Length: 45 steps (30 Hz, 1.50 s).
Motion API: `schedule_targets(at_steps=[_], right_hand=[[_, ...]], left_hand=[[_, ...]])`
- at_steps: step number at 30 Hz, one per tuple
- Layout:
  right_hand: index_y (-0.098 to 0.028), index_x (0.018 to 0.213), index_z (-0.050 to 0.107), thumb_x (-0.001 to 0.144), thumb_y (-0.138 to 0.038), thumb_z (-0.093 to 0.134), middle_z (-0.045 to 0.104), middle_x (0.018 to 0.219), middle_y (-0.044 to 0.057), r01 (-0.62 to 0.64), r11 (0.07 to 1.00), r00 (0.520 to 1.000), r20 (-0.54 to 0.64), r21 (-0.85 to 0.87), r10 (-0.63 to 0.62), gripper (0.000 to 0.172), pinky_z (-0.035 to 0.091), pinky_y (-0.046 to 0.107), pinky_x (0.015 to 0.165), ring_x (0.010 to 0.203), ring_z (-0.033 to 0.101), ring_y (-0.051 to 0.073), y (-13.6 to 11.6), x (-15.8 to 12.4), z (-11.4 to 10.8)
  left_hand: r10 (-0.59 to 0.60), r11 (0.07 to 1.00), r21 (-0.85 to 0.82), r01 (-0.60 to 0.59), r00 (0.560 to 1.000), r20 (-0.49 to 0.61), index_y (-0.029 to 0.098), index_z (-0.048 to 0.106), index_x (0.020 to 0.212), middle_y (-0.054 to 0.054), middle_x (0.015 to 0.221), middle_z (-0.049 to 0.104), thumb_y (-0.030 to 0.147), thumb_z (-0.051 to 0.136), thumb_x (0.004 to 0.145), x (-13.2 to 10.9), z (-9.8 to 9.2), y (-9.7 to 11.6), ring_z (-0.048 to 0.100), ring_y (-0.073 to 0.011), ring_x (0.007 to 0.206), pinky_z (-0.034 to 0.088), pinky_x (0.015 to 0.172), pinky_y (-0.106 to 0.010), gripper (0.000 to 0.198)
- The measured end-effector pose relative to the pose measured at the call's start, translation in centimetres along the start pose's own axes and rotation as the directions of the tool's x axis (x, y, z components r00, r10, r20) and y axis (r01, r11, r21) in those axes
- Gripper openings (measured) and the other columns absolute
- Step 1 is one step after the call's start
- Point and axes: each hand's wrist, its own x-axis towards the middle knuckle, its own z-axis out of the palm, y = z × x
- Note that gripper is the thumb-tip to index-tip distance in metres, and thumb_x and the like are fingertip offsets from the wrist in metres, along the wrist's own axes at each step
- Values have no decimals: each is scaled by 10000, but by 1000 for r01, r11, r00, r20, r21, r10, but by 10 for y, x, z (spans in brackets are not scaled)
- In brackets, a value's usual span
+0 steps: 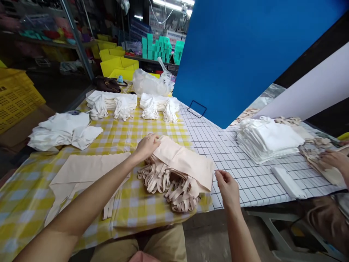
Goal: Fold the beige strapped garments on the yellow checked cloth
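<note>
A stack of beige garments [185, 160] with looped straps hanging at its front lies on the yellow checked cloth. My left hand [148, 145] rests on the stack's upper left corner, fingers bent over it. Just beyond the stack's right end is my right hand [225, 183], its thumb and fingertips drawn together; whether anything thin is between them is too small to tell. To the left of the stack, a beige garment [87, 169] is spread with its straps toward the front edge, partly behind my left forearm.
White strapped stacks [111, 103] [159, 105] and a loose white pile [62, 131] lie farther back. A blue board [223, 62] stands behind. On the right are a white stack [268, 138], a white box [288, 182] and another person's hand [334, 160].
</note>
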Motion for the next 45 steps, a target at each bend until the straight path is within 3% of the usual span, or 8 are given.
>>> schedule_targets(at_steps=[3, 6, 12, 19, 23, 29, 37, 45], right_hand=[[-165, 729, 627, 673, -559, 569, 638, 659, 56, -83, 991, 996, 24, -108, 86, 403, 405, 287, 526, 598, 555, 192, -11, 9, 9], [-182, 686, 600, 638, -624, 562, 602, 599, 35, -85, 973, 994, 46, -215, 97, 447, 383, 294, 511, 561, 542, 198, -19, 15, 14], [-190, 930, 597, 625, -624, 578, 555, 639, 3, 52, 961, 999, 4, -271, -53, 531, 384, 292, 500, 541, 532, 184, -16, 26, 21], [-211, 758, 593, 659, -525, 531, 543, 558, -7, 93, 952, 991, 122, -290, -60, 335, 374, 298, 510, 501, 510, 175, -14, 33, 19], [-210, 837, 587, 658, -487, 517, 551, 572, -11, 95, 963, 983, 174, -252, -51, 336, 381, 297, 522, 511, 507, 171, -15, 36, 14], [-211, 801, 579, 654, -435, 520, 526, 597, -10, 68, 982, 960, 280, -174, -17, 274, 380, 285, 553, 560, 480, 160, -16, 41, 6], [-198, 669, 552, 663, -429, 582, 521, 638, -6, 55, 998, 916, 397, 16, -57, 234, 332, 247, 508, 549, 408, 119, -9, 51, 1], [-197, 664, 469, 644, -422, 589, 438, 540, -48, -232, 953, 915, 377, 194, 146, 256, 236, 203, 400, 453, 351, 79, -5, 51, 3]], left_hand=[[-16, 998, 70, 9, 996, 89, 156, 619, 886, -92, 904, 643, 296, 512, 778, 19, 11, 8, 568, -229, 849, 403, 700, -286, 207], [-60, 994, 98, 49, 992, 110, 168, 596, 873, -83, 854, 645, 307, 542, 756, 28, 17, 10, 570, -235, 844, 391, 674, -284, 190], [-44, 997, 63, 38, 993, 107, 171, 556, 892, -74, 834, 624, 321, 608, 707, 36, 21, 4, 574, -242, 824, 379, 644, -291, 245], [14, 995, 98, -23, 996, 86, 173, 549, 790, -92, 923, 597, 297, 603, 709, 37, 24, 11, 560, -246, 873, 395, 678, -304, 157], [-44, 986, 165, 21, 990, 134, 160, 566, 706, -100, 901, 611, 332, 603, 704, 40, 23, 18, 572, -242, 861, 404, 666, -293, 176], [-35, 981, 194, 8, 991, 133, 165, 608, 631, -53, 739, 643, 213, 546, 698, 44, 22, 21, 582, -185, 751, 385, 625, -248, 104], [-33, 998, -42, 36, 996, 84, 158, 620, 648, -21, 669, 634, 192, 478, 704, 48, 19, 12, 550, -152, 651, 346, 563, -227, 155], [-145, 989, 0, 146, 988, 43, 154, 564, 641, -20, 647, 595, 160, 460, 747, 51, 18, 16, 516, -143, 611, 305, 522, -226, 148]])
